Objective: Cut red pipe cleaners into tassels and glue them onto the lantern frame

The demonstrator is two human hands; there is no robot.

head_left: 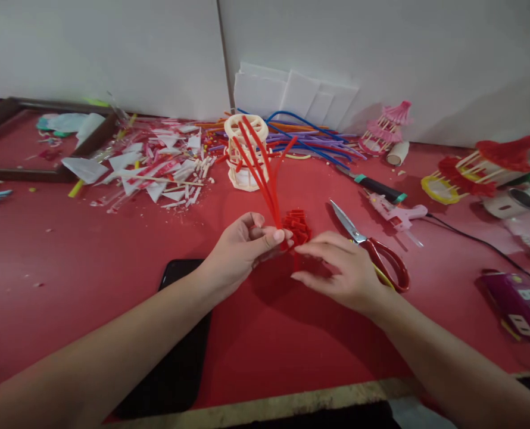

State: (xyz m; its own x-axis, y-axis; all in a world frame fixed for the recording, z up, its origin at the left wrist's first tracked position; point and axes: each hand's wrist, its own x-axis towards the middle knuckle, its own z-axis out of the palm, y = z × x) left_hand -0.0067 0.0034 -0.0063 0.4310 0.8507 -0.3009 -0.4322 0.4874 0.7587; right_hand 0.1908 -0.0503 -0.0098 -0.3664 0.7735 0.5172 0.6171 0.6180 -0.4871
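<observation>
Red pipe cleaners point(265, 179) fan upward from my left hand point(242, 247), which pinches them between thumb and fingers near their lower ends. My right hand point(336, 265) is just to the right, its thumb and fingers apart and nothing plainly gripped. Close beyond its fingertips lies a heap of short red pipe cleaner pieces point(297, 225). Behind the pipe cleaners stands a cream-coloured openwork frame point(247, 173), partly covered by them. Red-handled scissors point(387, 262) lie beside my right hand, blades pointing away, with part of a handle hidden by the hand.
A dark phone point(182, 351) lies under my left forearm. Scraps point(158, 161), coloured pipe cleaners point(318, 140) and white sheets point(301, 95) line the back. On the right are a pink glue gun point(396, 211), its cable, a purple power strip point(515, 304) and a red-and-yellow model point(479, 167).
</observation>
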